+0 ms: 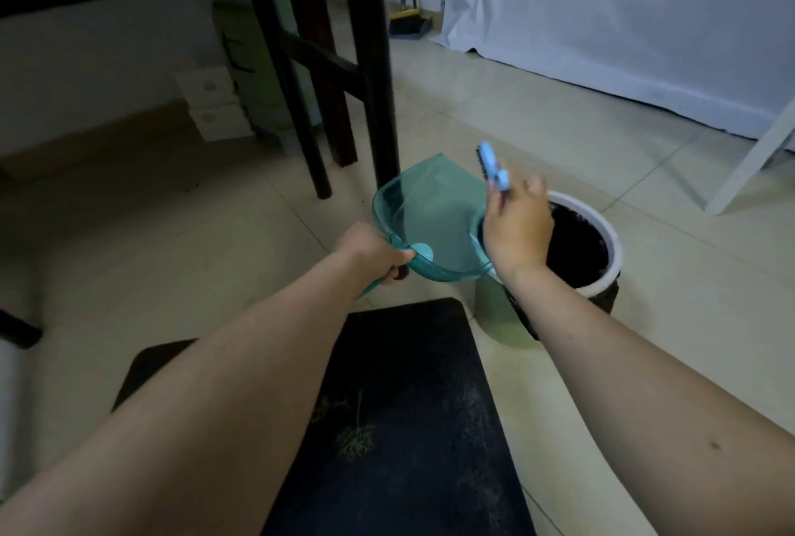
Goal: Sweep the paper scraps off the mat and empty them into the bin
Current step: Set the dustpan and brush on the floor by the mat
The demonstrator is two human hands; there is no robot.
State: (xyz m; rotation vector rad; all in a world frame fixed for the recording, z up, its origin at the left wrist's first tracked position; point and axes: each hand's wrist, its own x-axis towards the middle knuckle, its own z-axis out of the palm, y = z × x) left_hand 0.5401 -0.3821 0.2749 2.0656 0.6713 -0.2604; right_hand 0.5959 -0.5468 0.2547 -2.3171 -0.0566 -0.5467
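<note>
My left hand (pixel 370 249) grips the handle of a translucent teal dustpan (pixel 430 225), held up and tilted at the left rim of the bin (pixel 602 230). The bin is round with a white rim, a dark bag liner and a green body. My right hand (pixel 516 225) is raised over the bin and holds a small light-blue brush (pixel 492 165) with dark bristles, its head just beyond the pan's far corner. The dark mat (pixel 408 428) with a faint plant print lies on the floor below my arms. No paper scraps show on the mat or in the pan.
Dark wooden table legs (pixel 378 96) stand just behind the dustpan. White boxes (pixel 215 105) and a green box sit under the table. A white cloth (pixel 602 19) hangs at the back right, with a white frame leg (pixel 748 161) at the right. The floor is pale tile.
</note>
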